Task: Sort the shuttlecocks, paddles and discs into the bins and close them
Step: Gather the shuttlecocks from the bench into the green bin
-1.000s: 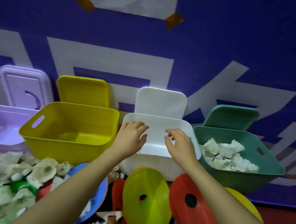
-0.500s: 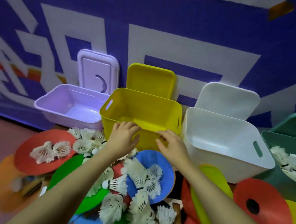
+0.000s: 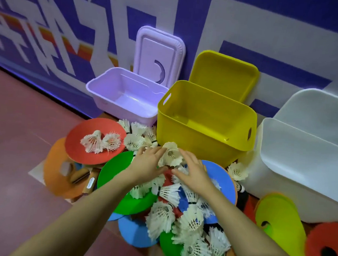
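A purple wall (image 3: 291,26) with broad white bands backs the scene, and the reddish floor (image 3: 12,147) carries everything, the bins standing in a row along its edge at the wall. The white bin (image 3: 301,173) is the biggest in view, at the right end, its white lid (image 3: 321,116) leaning on the wall behind it. Beside it stands the yellow bin (image 3: 204,118), open and bare inside, with its yellow lid (image 3: 223,75) propped upright behind. The lilac bin (image 3: 124,96) is the lowest and furthest left, its lilac lid (image 3: 159,55) upright against the wall.

In front of the bins lies a heap of flat discs: a blue disc (image 3: 222,183), a green disc (image 3: 115,170), a red disc (image 3: 87,140) carrying two shuttlecocks, an orange disc (image 3: 51,167) at the left, and at the right a lime disc (image 3: 281,225) and a red disc with a dark hole (image 3: 325,252). Wooden paddle handles (image 3: 84,180) poke out between the orange and green discs.

White feather shuttlecocks (image 3: 189,225) are strewn thickly over the discs. Both forearms reach into the heap just in front of the yellow bin. The left hand (image 3: 149,162) and right hand (image 3: 193,171) lie palm down with fingers straight and slightly spread, gripping nothing. Between them, at their fingertips, sits one shuttlecock (image 3: 171,155), its feather skirt touching the left hand's fingers (image 3: 158,150) and just beside the right hand's; more shuttlecocks lie under both palms.
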{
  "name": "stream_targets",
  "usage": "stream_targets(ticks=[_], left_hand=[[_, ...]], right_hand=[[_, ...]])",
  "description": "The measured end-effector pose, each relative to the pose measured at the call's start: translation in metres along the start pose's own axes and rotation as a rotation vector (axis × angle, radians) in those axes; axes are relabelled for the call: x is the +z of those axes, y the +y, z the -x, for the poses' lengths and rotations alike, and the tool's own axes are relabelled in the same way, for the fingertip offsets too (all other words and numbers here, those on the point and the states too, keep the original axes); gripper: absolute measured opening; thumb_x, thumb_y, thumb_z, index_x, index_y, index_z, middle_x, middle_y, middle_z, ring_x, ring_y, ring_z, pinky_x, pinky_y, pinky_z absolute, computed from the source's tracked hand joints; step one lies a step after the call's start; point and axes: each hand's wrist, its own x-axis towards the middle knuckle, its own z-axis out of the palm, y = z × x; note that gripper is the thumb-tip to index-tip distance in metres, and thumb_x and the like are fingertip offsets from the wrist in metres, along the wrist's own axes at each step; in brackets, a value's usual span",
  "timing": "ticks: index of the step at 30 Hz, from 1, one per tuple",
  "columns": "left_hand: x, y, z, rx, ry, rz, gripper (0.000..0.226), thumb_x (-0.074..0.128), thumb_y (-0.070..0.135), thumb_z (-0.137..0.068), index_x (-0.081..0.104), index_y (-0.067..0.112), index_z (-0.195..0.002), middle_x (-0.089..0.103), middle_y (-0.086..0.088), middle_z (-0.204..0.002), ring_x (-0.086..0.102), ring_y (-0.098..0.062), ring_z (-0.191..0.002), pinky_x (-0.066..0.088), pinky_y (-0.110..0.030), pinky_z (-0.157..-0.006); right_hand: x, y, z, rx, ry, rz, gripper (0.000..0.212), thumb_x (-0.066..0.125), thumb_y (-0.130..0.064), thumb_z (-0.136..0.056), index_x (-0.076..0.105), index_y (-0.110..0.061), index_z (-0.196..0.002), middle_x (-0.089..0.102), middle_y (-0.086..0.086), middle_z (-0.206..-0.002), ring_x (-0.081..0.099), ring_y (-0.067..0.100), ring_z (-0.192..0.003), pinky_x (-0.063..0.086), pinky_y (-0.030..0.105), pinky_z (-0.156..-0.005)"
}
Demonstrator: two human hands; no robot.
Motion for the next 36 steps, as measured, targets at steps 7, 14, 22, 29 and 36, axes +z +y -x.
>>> stream_targets(ticks=[7,14,22,29,36], left_hand=[[0.010,-0.032,0.024,0.045,0.115,0.000,0.064,0.028,0.064,-0.087,0.050,0.022,-0.130,0.051,0.004,-0.132,0.043,-0.018,-0.122,0.022,-0.036,-0.101],[0.017,-0.036,0.031,0.180,0.122,0.037,0.070,0.031,0.074,-0.075,0.065,0.027,-0.115,0.064,0.008,-0.116,0.054,-0.016,-0.109,0.029,-0.036,-0.093],[0.020,-0.024,0.031,0.185,0.368,0.009,0.035,0.042,0.036,-0.085,0.074,0.022,-0.081,0.072,0.007,-0.089,0.066,-0.021,-0.086,0.046,-0.033,-0.072],[-0.002,0.005,0.035,0.184,0.581,-0.013,0.031,0.048,0.033,-0.087,0.074,0.017,-0.095,0.072,0.004,-0.099,0.064,-0.022,-0.094,0.047,-0.032,-0.073],[-0.008,0.082,0.044,0.315,0.748,0.003,0.031,0.050,0.034,-0.089,0.074,0.016,-0.096,0.072,0.002,-0.097,0.062,-0.021,-0.089,0.036,-0.029,-0.072]], right_hand=[[0.017,-0.017,-0.026,-0.085,0.016,0.292,0.051,0.042,-0.055,-0.093,0.028,-0.045,-0.141,0.019,0.001,-0.154,0.028,0.027,-0.134,0.022,0.042,-0.108],[0.027,-0.013,-0.028,-0.020,0.270,0.204,0.031,0.049,-0.041,-0.093,0.051,-0.030,-0.122,0.048,0.000,-0.126,0.051,0.022,-0.110,0.032,0.036,-0.093],[0.009,-0.010,0.003,-0.029,0.307,0.044,0.038,0.051,-0.037,-0.093,0.048,-0.028,-0.130,0.046,-0.006,-0.126,0.048,0.015,-0.110,0.031,0.036,-0.097],[-0.018,-0.004,0.043,-0.093,0.381,0.014,0.035,0.054,-0.035,-0.092,0.054,-0.026,-0.126,0.048,-0.006,-0.122,0.049,0.011,-0.104,0.037,0.038,-0.094],[-0.051,0.031,0.119,-0.120,0.508,-0.057,0.035,0.053,-0.038,-0.087,0.058,-0.025,-0.119,0.050,-0.007,-0.117,0.053,0.015,-0.105,0.048,0.041,-0.086]])
